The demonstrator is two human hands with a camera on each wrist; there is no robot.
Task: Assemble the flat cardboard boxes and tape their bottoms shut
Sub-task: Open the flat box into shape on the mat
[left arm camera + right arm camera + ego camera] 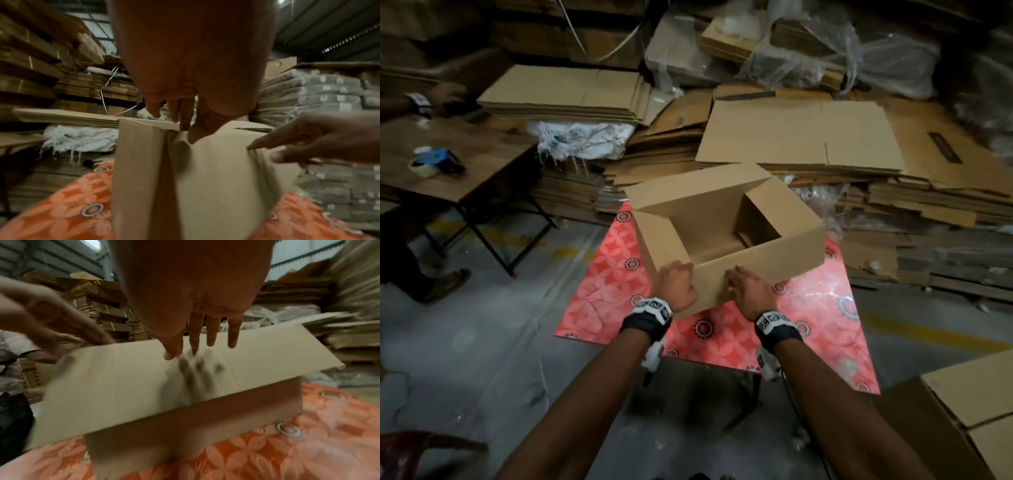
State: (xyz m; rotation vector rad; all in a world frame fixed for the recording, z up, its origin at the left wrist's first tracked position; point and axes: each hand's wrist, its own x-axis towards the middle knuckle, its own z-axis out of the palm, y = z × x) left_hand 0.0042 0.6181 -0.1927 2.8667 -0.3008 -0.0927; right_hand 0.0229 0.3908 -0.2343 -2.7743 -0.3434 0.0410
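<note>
An opened brown cardboard box [722, 219] stands on a table with a red flowered cover [599, 294], its open side up and the end flaps folded inward. My left hand [681, 272] rests at the near left corner, where the near long flap [216, 178] meets the side. Its fingers [184, 116] point down at the flap's edge and the thumb touches the flap. My right hand [736, 275] lies on the same flap [123, 378] a little to the right. Its fingers [211, 337] are straight over the cardboard and throw a shadow on it.
Stacks of flat cardboard [801, 137] fill the floor behind the table, with another stack [565, 92] at the back left. A tape dispenser [431, 162] lies on a wooden table [482, 154] at the left, by another person's hand [445, 99]. An assembled box [969, 404] stands at the near right.
</note>
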